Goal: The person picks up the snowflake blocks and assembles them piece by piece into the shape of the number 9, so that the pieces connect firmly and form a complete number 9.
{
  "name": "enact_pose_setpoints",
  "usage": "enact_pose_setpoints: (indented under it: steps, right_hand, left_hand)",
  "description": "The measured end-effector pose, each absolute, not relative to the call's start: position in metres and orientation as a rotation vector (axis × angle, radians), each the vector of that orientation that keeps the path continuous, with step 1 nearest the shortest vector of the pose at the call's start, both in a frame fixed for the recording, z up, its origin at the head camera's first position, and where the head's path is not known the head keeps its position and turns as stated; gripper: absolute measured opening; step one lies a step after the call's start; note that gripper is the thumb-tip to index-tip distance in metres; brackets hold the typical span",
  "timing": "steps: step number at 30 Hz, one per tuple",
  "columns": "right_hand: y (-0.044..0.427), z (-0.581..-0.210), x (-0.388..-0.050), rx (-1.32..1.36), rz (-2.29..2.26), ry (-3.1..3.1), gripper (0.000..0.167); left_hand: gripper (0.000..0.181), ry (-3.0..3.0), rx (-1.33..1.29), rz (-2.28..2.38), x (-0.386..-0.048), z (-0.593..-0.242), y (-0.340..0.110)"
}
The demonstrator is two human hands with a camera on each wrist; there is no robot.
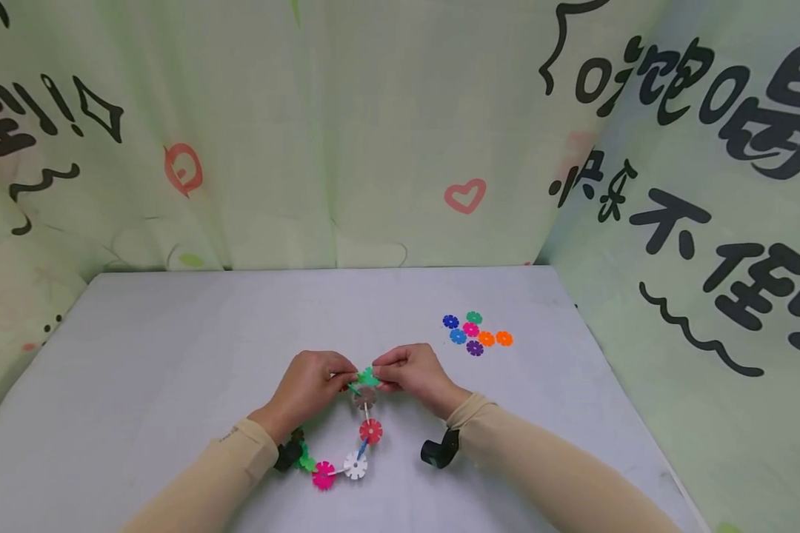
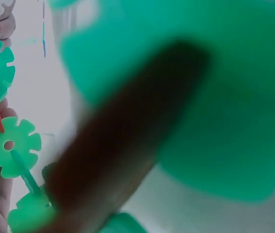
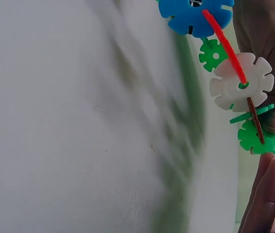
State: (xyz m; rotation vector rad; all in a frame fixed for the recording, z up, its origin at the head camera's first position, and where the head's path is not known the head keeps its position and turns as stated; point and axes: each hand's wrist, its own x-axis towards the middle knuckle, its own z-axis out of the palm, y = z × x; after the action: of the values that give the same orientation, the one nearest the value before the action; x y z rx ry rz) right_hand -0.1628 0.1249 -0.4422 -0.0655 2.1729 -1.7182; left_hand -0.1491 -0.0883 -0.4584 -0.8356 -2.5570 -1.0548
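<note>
Both hands meet at the top of a chain of flower-shaped notched discs linked by thin coloured strips. My left hand (image 1: 309, 389) pinches the chain at a green disc (image 1: 368, 377). From the other side, my right hand (image 1: 416, 375) pinches the same green part between thumb and fingers. Below hang a red disc (image 1: 371, 431), a white disc (image 1: 355, 466) and a pink disc (image 1: 324, 475), curving left under the left wrist. In the right wrist view, a red strip (image 3: 225, 46) joins a blue disc (image 3: 196, 19) to a white disc (image 3: 242, 85). Close discs blur the left wrist view.
Several loose discs lie grouped at the back right, among them a purple disc (image 1: 475, 348) and an orange disc (image 1: 504, 338). A black wrist camera (image 1: 440, 450) sits under the right wrist. Printed curtains (image 1: 387, 133) stand behind and beside the white table (image 1: 173, 355).
</note>
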Motion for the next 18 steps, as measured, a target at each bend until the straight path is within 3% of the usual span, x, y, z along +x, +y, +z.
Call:
enact_pose_setpoints:
  steps: [18]
  right_hand:
    - [0.1279, -0.447, -0.1646, -0.173, -1.637, 2.166, 0.021]
  left_hand:
    - [0.005, -2.686, -0.803, -1.071, -0.1469, -0.4596, -0.0902]
